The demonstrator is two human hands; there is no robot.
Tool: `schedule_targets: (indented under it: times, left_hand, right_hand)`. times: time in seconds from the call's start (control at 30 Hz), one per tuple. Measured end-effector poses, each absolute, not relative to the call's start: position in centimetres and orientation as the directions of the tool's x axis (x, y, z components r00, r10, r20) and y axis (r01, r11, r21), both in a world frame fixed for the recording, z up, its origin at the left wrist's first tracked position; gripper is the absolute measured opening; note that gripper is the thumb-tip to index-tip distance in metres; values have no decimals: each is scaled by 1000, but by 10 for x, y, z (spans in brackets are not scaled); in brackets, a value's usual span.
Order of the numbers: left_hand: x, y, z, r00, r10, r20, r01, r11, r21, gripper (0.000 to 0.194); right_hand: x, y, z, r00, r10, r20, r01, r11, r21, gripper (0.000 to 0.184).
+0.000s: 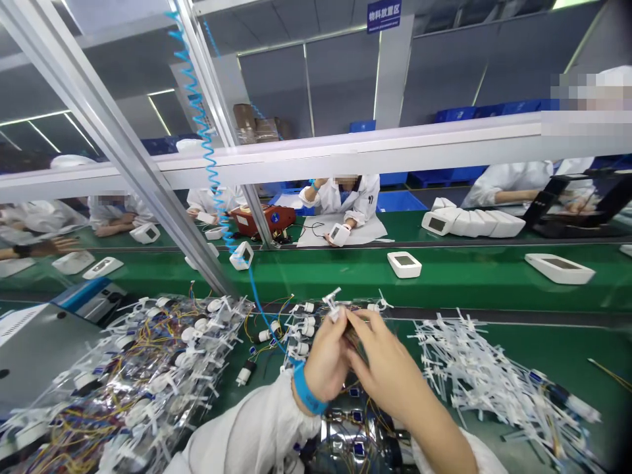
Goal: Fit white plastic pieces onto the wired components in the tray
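Head view, looking down at a green tabletop [557, 349]. Left hand [323, 359] and right hand [382, 372] sit close together, fingers curled and pinching a small dark part [356, 334] between them; the part is mostly hidden by the fingers, so its exact form cannot be told. A white plastic tab [332, 304] sticks up just beyond the left hand's fingertips. Blue wristband [307, 390] on the left wrist, white sleeve [247, 428] on that arm. Directly beyond the hands lie small white connectors with yellow wires [303, 329]. Below the hands, a silver foil bag [345, 447]. To the left, a clear plastic bag [123, 388] packed with similar wired connectors, beside a grey machine [49, 342]. To the right, a loose heap of white plastic strips [474, 375]. A blue coiled cord [202, 145] runs down toward the left wrist. Further out, white devices [403, 264] sit on a green conveyor belt [320, 280]. Across it, a co-worker [343, 201] holds one white device [338, 234], near a red case [261, 220].
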State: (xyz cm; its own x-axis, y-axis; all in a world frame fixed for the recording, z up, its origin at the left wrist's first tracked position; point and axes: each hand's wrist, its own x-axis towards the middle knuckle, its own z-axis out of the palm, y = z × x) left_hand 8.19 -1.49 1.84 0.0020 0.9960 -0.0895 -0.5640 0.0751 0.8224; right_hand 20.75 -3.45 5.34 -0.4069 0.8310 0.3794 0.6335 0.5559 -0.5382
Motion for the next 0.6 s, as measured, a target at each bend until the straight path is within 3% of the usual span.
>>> schedule_targets:
  times: [0.1, 0.2, 0.3, 0.37, 0.47, 0.6]
  left_hand:
    - [61, 15, 32, -69, 984, 166, -178, -176, 968, 40]
    - [42, 47, 48, 44, 974, 221, 74, -224, 972, 45]
    - [46, 68, 49, 258, 945, 199, 428, -297, 854, 49]
    - [61, 76, 38, 389, 911, 133, 571, -352, 742, 50]
    - [93, 85, 11, 537, 843, 25, 677, -448, 584, 45]
    - [119, 98, -22, 608, 790, -78, 744, -532, 405, 40]
  right_hand:
    - [239, -34, 66, -238, 717, 655, 343, 693, -635, 25]
    - [267, -31, 70, 68, 637, 768, 188, 748, -637, 24]
    - [280, -25, 68, 329, 556, 763, 145, 769, -623, 25]
    - [281, -22, 66, 408, 513, 755, 120, 790, -601, 25]
    - [281, -19, 65, 402, 527, 749, 106, 786, -610, 23]
    - [283, -19, 64, 319, 624, 713, 70, 735, -675, 18]
